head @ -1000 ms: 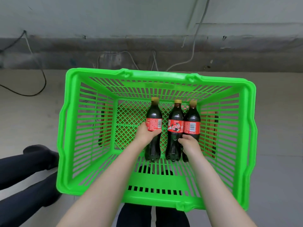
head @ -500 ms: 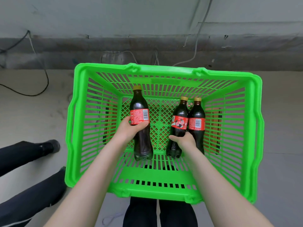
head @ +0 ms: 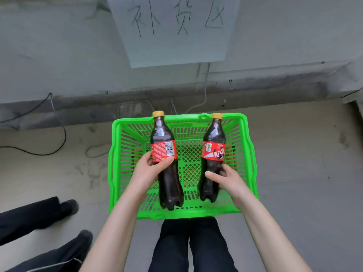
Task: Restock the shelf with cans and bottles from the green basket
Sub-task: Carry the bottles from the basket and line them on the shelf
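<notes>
Looking down through the head camera, I see both bare forearms reaching up from 6 o'clock over the green basket [head: 196, 213], which sits on the concrete floor [head: 294, 163] just below the middle of the frame.

The left hand [head: 151, 169] is curled round the left bottle [head: 162, 134] at the lower edge of its red label. The thumb lies across the front and the fingers wrap behind. That bottle stands almost upright, its yellow cap pointing to 12 o'clock and its base over the basket's near rim.

The right hand [head: 225, 179] grips the right bottle [head: 214, 134] lower down, below the label, with the thumb in front and the fingers folded round its 3 o'clock side. This bottle tilts slightly, its cap leaning toward 1 o'clock. Both bottles hold dark drink, and they are held well apart, side by side above the basket's mesh.

At 12 o'clock a paper sheet [head: 174, 30] with handwritten characters hangs on the wall. Cables [head: 59, 130] trail along the floor at 9 o'clock. My wearer's dark trouser legs [head: 188, 246] show at 6 o'clock, and another person's legs and shoes [head: 39, 213] lie at 8 o'clock.
</notes>
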